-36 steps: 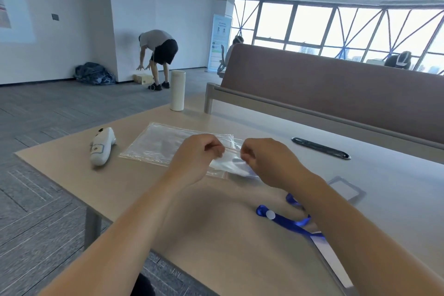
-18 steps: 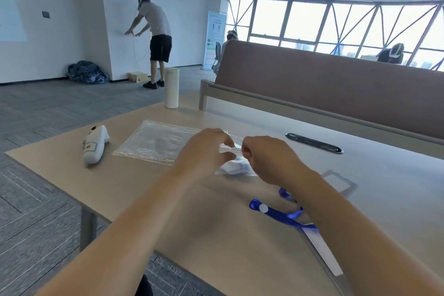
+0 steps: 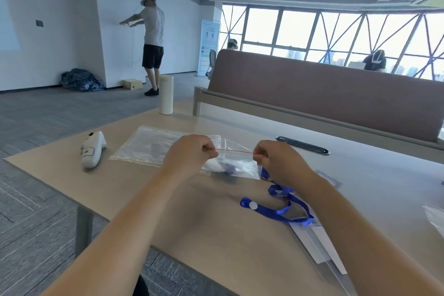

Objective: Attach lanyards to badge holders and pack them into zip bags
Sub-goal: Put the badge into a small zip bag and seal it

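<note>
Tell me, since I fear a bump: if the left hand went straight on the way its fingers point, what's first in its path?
The left hand points along the red seal of the zip bag; it would likely meet the right hand, pinching the other end.

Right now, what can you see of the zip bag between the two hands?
The zip bag is clear, thin plastic with a red line along its top edge. The left hand pinches one end of that edge and the right hand the other, so it is taut. Inside is something white and bluish, too blurred to name. The bag is over the table, next to a pile of clear bags.
</note>
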`<state>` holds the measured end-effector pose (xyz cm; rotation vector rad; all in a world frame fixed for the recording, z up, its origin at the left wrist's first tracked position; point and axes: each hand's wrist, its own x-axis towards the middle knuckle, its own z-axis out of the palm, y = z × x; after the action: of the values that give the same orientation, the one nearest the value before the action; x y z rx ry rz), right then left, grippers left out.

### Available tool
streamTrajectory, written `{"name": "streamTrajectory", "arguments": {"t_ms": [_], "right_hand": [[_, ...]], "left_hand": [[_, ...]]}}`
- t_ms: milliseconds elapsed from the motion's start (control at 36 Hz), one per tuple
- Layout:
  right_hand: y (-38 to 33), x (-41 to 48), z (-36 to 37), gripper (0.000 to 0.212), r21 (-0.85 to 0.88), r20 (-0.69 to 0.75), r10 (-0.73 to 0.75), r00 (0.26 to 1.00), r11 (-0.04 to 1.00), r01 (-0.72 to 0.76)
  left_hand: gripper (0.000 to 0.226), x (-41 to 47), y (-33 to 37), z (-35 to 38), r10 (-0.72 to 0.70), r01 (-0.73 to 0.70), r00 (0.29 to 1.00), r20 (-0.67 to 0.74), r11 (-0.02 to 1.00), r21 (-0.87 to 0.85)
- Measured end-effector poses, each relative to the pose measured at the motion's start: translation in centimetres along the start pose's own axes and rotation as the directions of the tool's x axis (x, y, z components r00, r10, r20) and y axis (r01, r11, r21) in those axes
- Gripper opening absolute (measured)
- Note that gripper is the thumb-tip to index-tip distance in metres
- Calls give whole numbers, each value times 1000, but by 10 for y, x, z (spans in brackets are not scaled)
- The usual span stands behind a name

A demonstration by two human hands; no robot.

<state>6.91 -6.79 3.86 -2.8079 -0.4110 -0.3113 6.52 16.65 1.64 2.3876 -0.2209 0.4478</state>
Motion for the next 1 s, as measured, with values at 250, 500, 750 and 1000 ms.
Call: {"name": "streamTrajectory", "arguments": {"t_ms": [250,500,750,1000], "right_hand": [[2,-15,-10,10,16,-16,73,997,997,-72],[-9,-31,-17,13,319,-39,168,985,936,-147],[-12,-30,-19,12,729,-9,257,966,663,-170],[-23,11,-56,11,845,-121,298,947,532,-59]], "left_hand": [[11,-13,-10,-12,-106,106,994,17,994,-1],[6,-23,-17,-23,-113,105,993,-30,973,-207],[12,-15,-11,-20,-270,218,963,22,721,-658],[14,33,22,-33,-336,161,942,-30,526,-835]]}}
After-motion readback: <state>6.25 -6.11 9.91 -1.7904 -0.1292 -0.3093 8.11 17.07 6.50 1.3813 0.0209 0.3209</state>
